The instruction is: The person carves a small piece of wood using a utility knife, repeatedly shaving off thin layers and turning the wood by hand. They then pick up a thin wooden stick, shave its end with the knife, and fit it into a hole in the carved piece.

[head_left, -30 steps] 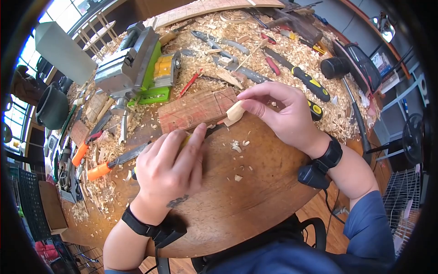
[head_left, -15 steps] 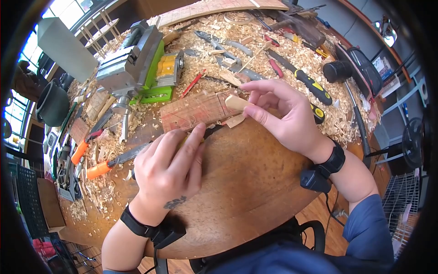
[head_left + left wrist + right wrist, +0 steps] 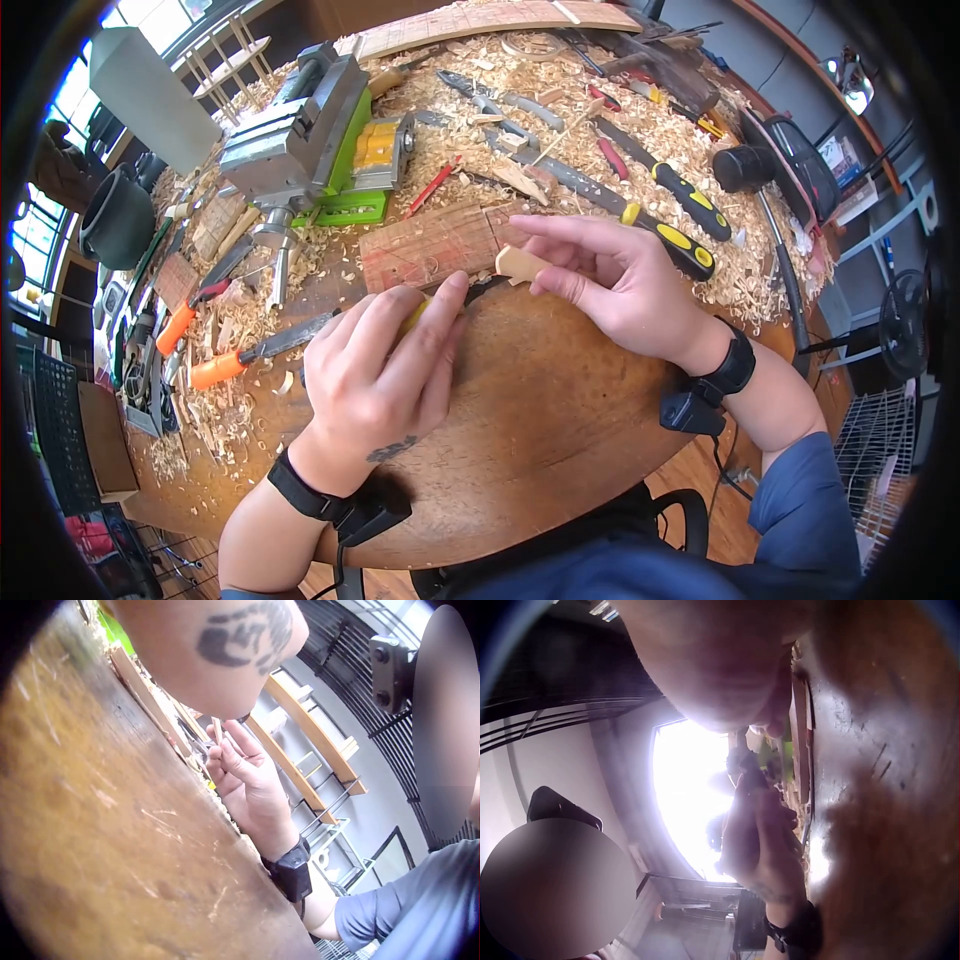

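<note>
In the head view my right hand [image 3: 635,285] pinches a small pale piece of wood [image 3: 517,264] between thumb and fingers, its flat end turned left. My left hand [image 3: 385,365] curls round a knife, its yellow handle [image 3: 416,314] mostly hidden by the fingers. The index finger stretches forward along it, and a dark blade [image 3: 486,289] shows beyond the fingertip, just below the pale wood. Behind both hands lies a flat reddish board [image 3: 425,248] with pencil-like marks. In the left wrist view the right hand [image 3: 251,784] holds the wood upright.
A metal vise [image 3: 275,150] on a green base stands at the back left. Orange-handled chisels [image 3: 218,370] lie left of the left hand. Beyond the right hand are yellow-and-black-handled rasps [image 3: 690,250], a black mallet [image 3: 743,168] and deep wood shavings [image 3: 460,125]. The wooden tabletop [image 3: 540,420] curves in front.
The pale wood has turned in the right hand so its flat end shows, and that hand's fingers have shifted. Loose shavings in front of the board are gone. The left hand keeps its grip.
</note>
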